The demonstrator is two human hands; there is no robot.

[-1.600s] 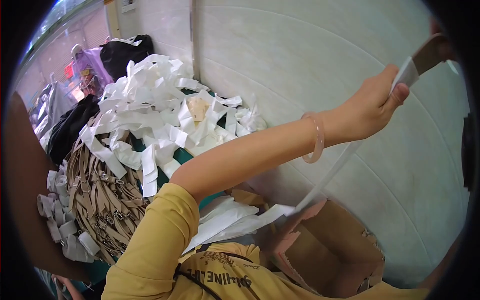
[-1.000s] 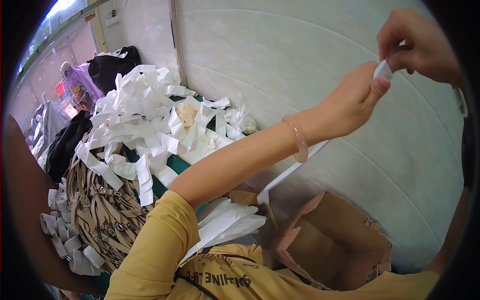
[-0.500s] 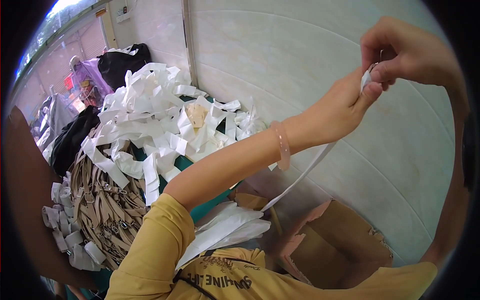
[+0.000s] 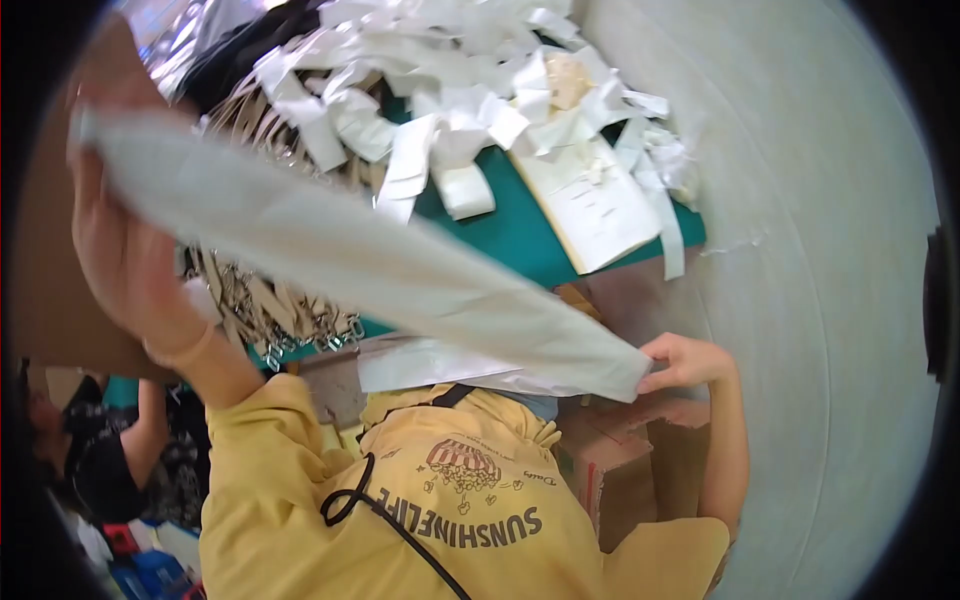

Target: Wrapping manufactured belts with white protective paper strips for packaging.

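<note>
A long white strip, of paper or thin cloth, is stretched slantwise in front of my chest. My left hand, blurred by motion, holds its upper end at the far left; the strip partly covers the fingers. At the right, my right hand pinches the lower end between thumb and fingers. Across my lap, under the strip, lie more white pieces. Beige straps with metal buckles lie at the table edge beyond the strip, partly hidden by it.
A green table carries a heap of loose white strips and an open notebook. A torn cardboard box stands at my right, near a pale wall. Another person is at the lower left.
Both hands were together at the upper right, pinching a narrow white band. Now they are far apart, the left swept to the far left, with the strip stretched between. My view has turned downward.
</note>
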